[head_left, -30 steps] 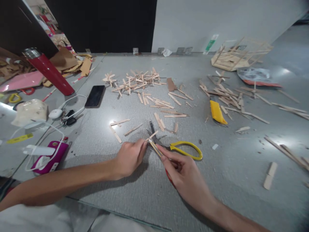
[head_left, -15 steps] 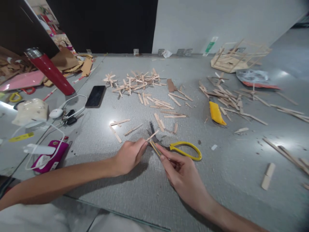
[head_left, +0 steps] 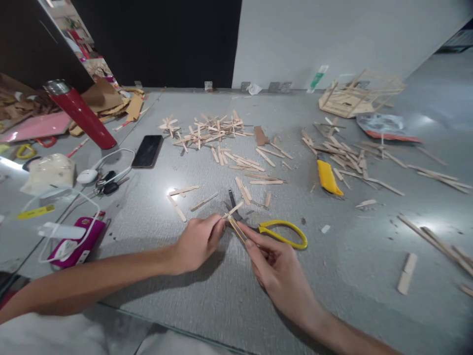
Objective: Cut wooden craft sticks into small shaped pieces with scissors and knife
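My left hand [head_left: 199, 243] is closed in a pinch on a wooden craft stick [head_left: 236, 208], which points up and to the right from my fingertips. Between the thumb and fingers of my right hand [head_left: 275, 259] is a narrow tan strip with a yellowish edge [head_left: 237, 229]; its exact kind is unclear. Its pale tip meets or nearly meets the craft stick. Yellow-handled scissors [head_left: 303, 236] lie just beyond my right hand, their blades partly hidden behind the held pieces. A dark pen-like tool [head_left: 231, 198] lies by the blades.
Loose craft sticks [head_left: 210, 130] are heaped at the back, with more [head_left: 345, 153] to the right beside a yellow tool [head_left: 328, 178]. A stick frame [head_left: 347, 104] stands at the back right. Leftward are a phone [head_left: 148, 151], red bottle [head_left: 83, 118] and purple power bank [head_left: 79, 241] with cables.
The camera view has shifted slightly, so the table appears a little lower. Both hands keep almost the same pose, still holding the same two pieces together.
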Demonstrator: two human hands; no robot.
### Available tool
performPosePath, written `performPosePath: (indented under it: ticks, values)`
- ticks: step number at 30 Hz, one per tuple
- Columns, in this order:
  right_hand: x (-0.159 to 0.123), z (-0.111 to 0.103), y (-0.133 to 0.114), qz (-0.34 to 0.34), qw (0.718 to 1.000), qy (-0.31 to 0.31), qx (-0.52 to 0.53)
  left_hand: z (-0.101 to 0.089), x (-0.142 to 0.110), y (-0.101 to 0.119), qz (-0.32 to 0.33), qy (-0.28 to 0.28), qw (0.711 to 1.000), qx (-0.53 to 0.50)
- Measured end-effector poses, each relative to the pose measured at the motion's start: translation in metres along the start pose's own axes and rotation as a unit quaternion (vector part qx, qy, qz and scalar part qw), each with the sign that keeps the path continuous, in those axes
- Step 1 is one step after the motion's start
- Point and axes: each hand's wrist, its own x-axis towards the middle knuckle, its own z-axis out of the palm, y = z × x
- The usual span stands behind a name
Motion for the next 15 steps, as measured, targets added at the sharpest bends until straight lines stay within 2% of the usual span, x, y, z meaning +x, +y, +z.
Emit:
performPosePath:
  ticks: [4,7,9,10,12,15]
  values:
    - [-0.005,-0.002,-0.006,-0.038,0.998,0.031,-0.046,0.0,0.0,-0.001,-0.009,0.009,1.0,-0.006]
    - [-0.011,-0.015,-0.017,-0.077,0.99,0.081,-0.087,-0.002,0.0,0.001,-0.01,0.023,0.999,-0.022]
    - [-0.014,-0.026,-0.022,-0.076,0.985,0.103,-0.113,-0.005,0.0,0.005,-0.001,0.01,0.999,-0.052]
    - [-0.014,-0.031,-0.024,-0.071,0.985,0.105,-0.114,-0.007,0.0,0.007,0.004,-0.005,0.997,-0.073]
    - [-0.012,-0.038,-0.026,-0.063,0.989,0.09,-0.096,-0.013,0.0,0.014,-0.014,-0.043,0.982,-0.185]
    - [-0.008,-0.04,-0.026,-0.073,0.993,0.074,-0.054,-0.021,-0.004,0.022,-0.062,-0.085,0.943,-0.316]
